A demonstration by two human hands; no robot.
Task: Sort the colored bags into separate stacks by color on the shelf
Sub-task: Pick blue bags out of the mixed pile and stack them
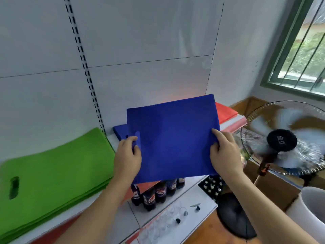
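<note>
Now both hands, left hand [127,155] and right hand [224,153], pinch the blue bag [174,138] with curled fingers.

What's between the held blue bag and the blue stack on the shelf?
Nothing visible. Left hand and right hand hold the blue bag over the blue stack, whose exposed left corner is bare; the rest is hidden under the bag.
</note>
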